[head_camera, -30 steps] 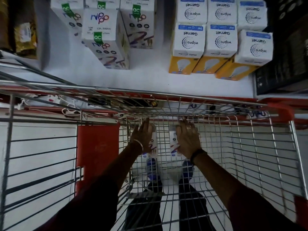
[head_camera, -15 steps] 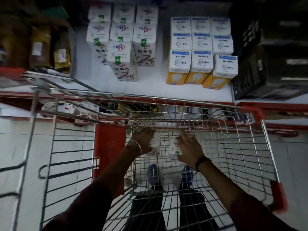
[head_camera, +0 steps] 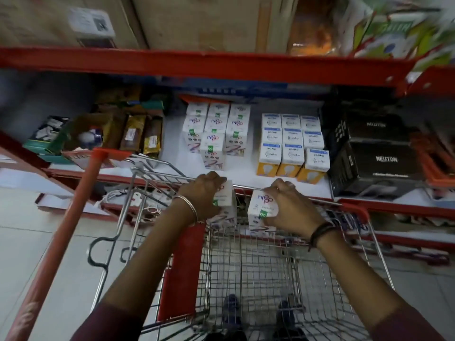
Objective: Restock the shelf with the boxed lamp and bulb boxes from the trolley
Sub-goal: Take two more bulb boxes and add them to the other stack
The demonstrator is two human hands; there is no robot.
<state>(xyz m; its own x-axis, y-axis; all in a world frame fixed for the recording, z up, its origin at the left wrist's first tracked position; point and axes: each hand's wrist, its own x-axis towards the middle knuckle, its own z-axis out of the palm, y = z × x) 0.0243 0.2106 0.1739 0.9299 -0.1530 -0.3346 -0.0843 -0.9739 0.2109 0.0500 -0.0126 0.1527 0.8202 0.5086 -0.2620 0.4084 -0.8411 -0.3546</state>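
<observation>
My left hand (head_camera: 204, 195) grips a white bulb box (head_camera: 225, 200) at the front rim of the wire trolley (head_camera: 270, 267). My right hand (head_camera: 289, 205) holds a second white bulb box (head_camera: 259, 207) with a purple logo and green tag, lifted to rim height. On the white shelf (head_camera: 246, 175) behind stand a group of matching white purple-logo boxes (head_camera: 216, 134) and, to their right, rows of white-and-yellow bulb boxes (head_camera: 290, 146).
Black boxes (head_camera: 374, 158) fill the shelf's right side. Brown packets and a green carton (head_camera: 103, 134) sit at the left. A red shelf beam (head_camera: 197, 62) with cardboard cartons runs overhead. The red trolley handle (head_camera: 61, 242) slants at the left. Extension cords (head_camera: 138, 200) lie on the lower shelf.
Both hands have lifted the two boxes from the trolley's bottom up to its front rim. The camera has tilted up, bringing the upper shelf into view.
</observation>
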